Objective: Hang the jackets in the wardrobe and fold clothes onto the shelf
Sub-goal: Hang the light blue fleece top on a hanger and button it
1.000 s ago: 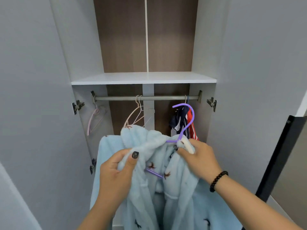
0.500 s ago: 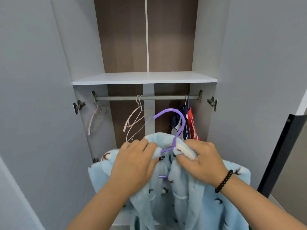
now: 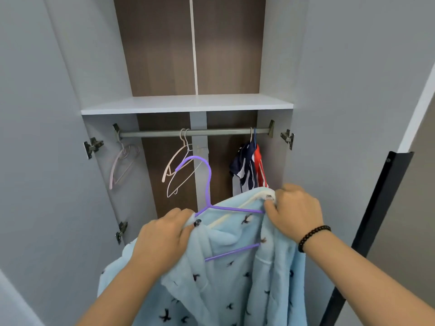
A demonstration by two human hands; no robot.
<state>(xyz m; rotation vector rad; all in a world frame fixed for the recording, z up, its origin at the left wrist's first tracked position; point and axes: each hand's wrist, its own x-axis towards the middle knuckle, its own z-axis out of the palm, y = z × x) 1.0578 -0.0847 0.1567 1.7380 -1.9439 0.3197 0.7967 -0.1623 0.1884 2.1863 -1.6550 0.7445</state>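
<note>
The soft, bulky fleece jacket [image 3: 235,267] is held below the rail [image 3: 195,132]: its left shoulder is gripped by the left hand [image 3: 164,241], its collar edge pinched by the right hand [image 3: 296,210]. The purple hanger [image 3: 207,184] is probably best gripped at its neck.

Pale blue fleece jacket [image 3: 235,278] on purple hanger [image 3: 231,209], held below wardrobe rail [image 3: 195,132].
Left hand [image 3: 164,238] and right hand [image 3: 295,211] each grip the collar edge.

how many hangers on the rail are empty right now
3. One pale pink hanger hangs at the rail's left end; two more, one pink and one white, hang together near the middle. The hangers at the right carry clothes.
</note>
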